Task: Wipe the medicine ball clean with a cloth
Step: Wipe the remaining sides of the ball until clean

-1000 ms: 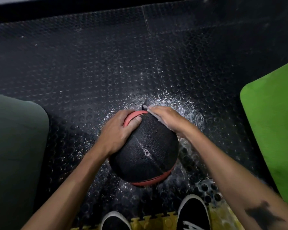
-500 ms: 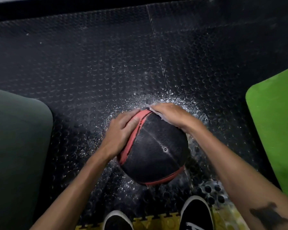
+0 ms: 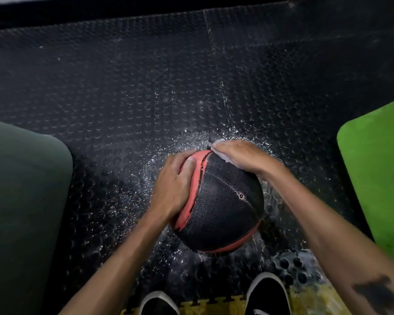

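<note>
Rolled rightward since before, medicine ball (image 3: 223,208) at lower centre, red band now under flat, steadying left hand (image 3: 175,185); right hand (image 3: 239,153) pressing cloth (image 3: 216,143) flat on top, mid-wipe; next, likely another turn to unwiped panels.

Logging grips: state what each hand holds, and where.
Left hand steadies the black-and-red medicine ball at its upper-left red band. Right hand presses a pale cloth on its top.

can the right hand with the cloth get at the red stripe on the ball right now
Probably only partly: the right hand presses the cloth beside the red stripe, but the left hand covers much of it.
</note>
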